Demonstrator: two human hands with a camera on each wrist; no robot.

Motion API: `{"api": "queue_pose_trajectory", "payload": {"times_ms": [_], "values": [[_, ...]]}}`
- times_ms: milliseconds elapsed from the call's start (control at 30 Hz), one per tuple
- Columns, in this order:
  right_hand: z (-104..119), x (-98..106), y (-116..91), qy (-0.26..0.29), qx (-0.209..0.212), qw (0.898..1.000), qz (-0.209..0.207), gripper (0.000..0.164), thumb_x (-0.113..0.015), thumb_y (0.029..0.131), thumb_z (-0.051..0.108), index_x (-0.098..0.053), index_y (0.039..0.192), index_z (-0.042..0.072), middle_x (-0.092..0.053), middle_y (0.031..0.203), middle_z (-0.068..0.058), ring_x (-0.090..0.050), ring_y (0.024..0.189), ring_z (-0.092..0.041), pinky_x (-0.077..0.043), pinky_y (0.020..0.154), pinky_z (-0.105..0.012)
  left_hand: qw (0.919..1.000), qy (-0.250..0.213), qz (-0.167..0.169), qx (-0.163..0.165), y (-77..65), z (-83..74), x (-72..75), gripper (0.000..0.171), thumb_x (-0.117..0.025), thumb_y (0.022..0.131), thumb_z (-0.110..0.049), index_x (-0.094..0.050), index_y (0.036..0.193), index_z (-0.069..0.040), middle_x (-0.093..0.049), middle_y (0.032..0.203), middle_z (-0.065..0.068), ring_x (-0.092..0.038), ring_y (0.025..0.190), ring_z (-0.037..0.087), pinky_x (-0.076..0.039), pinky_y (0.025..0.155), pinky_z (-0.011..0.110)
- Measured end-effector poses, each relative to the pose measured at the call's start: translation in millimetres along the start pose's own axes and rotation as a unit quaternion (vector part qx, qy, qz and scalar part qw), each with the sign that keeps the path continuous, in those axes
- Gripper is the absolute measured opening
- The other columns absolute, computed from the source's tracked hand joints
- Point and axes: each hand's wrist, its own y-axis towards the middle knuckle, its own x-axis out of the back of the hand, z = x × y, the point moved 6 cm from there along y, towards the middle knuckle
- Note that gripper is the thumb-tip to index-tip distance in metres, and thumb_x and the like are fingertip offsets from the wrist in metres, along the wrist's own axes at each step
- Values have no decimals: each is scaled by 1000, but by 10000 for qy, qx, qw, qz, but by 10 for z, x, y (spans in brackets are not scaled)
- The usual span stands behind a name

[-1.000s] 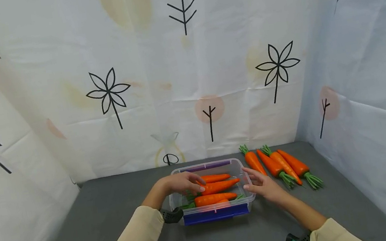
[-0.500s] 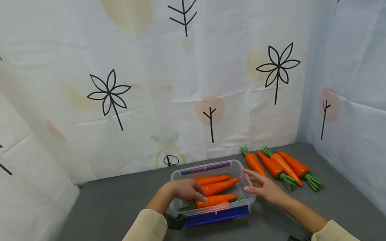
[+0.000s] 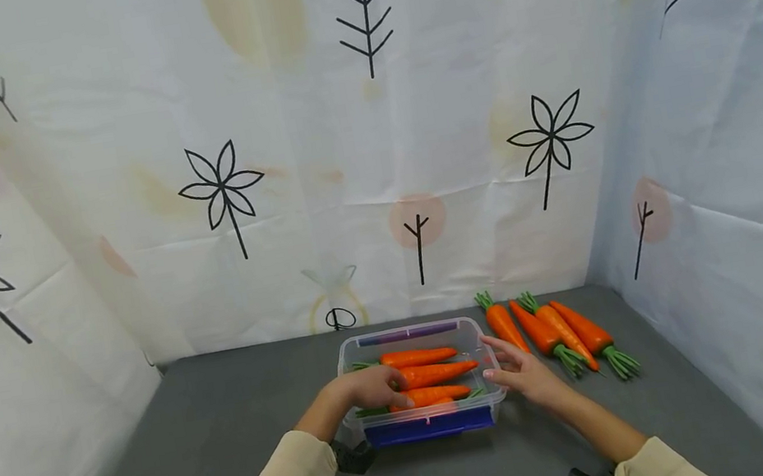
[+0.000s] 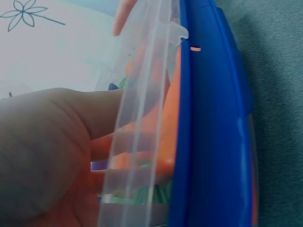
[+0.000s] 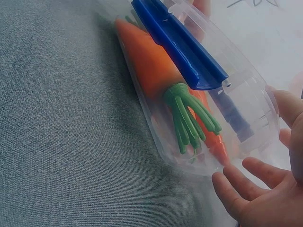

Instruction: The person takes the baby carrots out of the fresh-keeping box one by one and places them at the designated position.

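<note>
A clear plastic box (image 3: 475,331) with blue latches (image 3: 430,427) holds several orange carrots with green tops. My left hand (image 3: 373,389) reaches in over the left side, its fingers curled round the thick end of the middle carrot (image 3: 443,371). One carrot (image 3: 419,357) lies behind it, another (image 3: 443,393) nearer the front wall. In the left wrist view the thumb and fingers of my left hand (image 4: 47,142) are partly seen through the wall. My right hand (image 3: 526,373) rests loosely spread fingertips at the box's right end; the right wrist view shows a green carrot top (image 5: 189,113) inside.
Several more carrots (image 3: 553,327) lie on the grey tabletop (image 3: 255,433) to the right of the box, close to my right hand. White curtains (image 3: 315,198) printed with plants enclose the back and sides. A dark band sits on each wrist.
My left hand has lowered into the box and closed its fingers on the middle carrot, which has shifted slightly toward the front. The right hand stays at the box's right end.
</note>
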Motion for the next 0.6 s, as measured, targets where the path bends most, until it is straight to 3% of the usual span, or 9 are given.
{"api": "queue_pose_trajectory", "payload": {"times_ms": [133,233,400,600], "values": [[-9,3,4,-24,-30,9999,-102,65,-62,96,17,-30,153,8,-41,139,-33,-49,122,-43,-51,89,-46,9998,-94,-9,-162,-5,2,-29,17,-64,92,-18,-67,107,-11,-59,106,-2,-52,90,16,-40,72,31],[-22,8,8,-51,-61,9998,-181,65,-63,96,17,-32,152,8,-43,139,-32,-50,121,-43,-51,88,-45,9999,-56,-82,-119,-20,-19,-28,31,-64,91,-14,-64,122,-10,-55,131,0,-52,107,21,-43,83,38],[-35,4,16,-61,-111,9997,-227,64,-63,96,16,-33,152,9,-43,138,-31,-52,119,-41,-52,85,-42,9982,239,-432,327,-39,-13,-8,40,-70,88,-19,-62,126,-10,-57,126,3,-54,107,22,-46,92,43],[-16,0,10,-49,-124,9996,-246,63,-63,96,16,-34,151,9,-43,139,-31,-51,120,-41,-52,85,-42,9947,574,-767,380,-18,13,-3,39,-74,85,-19,-65,122,-12,-60,118,1,-55,98,18,-48,87,38]]}}
